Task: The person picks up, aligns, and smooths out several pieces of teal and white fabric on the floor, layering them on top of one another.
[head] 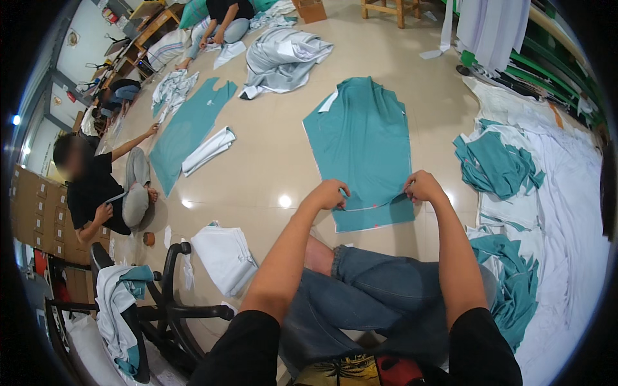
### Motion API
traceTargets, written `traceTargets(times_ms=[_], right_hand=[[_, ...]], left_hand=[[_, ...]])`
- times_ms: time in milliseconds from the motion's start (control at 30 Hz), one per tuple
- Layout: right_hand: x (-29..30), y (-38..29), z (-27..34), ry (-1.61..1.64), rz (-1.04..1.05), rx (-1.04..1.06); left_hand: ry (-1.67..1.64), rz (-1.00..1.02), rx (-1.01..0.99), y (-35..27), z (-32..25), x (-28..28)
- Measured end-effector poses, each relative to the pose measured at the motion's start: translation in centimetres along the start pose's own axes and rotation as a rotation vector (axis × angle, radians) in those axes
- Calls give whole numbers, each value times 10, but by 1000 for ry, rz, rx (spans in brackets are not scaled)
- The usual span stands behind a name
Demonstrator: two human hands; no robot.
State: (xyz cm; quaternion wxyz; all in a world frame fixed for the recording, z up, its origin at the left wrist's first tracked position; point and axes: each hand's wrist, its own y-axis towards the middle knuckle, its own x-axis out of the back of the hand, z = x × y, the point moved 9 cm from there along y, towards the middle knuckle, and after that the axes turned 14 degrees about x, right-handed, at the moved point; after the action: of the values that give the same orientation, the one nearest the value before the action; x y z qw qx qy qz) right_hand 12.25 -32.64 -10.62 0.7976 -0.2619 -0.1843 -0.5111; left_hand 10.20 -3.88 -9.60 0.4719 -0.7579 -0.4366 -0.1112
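A teal fabric panel is spread on the tiled floor in front of my crossed legs. My left hand pinches the near edge of its upper layer at the left side. At the right side my right hand grips the same edge, which is lifted slightly between the two hands. Below that edge shows a second strip of teal cloth, lying flat, with small red marks on both edges. A small white piece lies on the panel's far left part.
A person sits at left beside another teal panel and a white fabric roll. Folded white cloth and a black office chair are left of me. Teal cloth heaps lie right. A grey fabric heap lies ahead.
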Motion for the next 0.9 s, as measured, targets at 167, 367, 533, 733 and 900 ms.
traceTargets(times_ms=[167,367,533,733,900], right_hand=[[5,-9,-2,-18,-24,-137],[10,-6,-4,-49,-95,-58],[2,0,-15,-277,40,-103],[3,-52,4,-2,511,-301],[71,-92,159,793,483,634]], left_hand=[[-54,-62,136,3,7,-3],[56,-171,268,12,25,2],[240,16,396,18,34,-10],[126,698,-2,-43,-40,-60],[-710,1093,-698,-158,-116,27]])
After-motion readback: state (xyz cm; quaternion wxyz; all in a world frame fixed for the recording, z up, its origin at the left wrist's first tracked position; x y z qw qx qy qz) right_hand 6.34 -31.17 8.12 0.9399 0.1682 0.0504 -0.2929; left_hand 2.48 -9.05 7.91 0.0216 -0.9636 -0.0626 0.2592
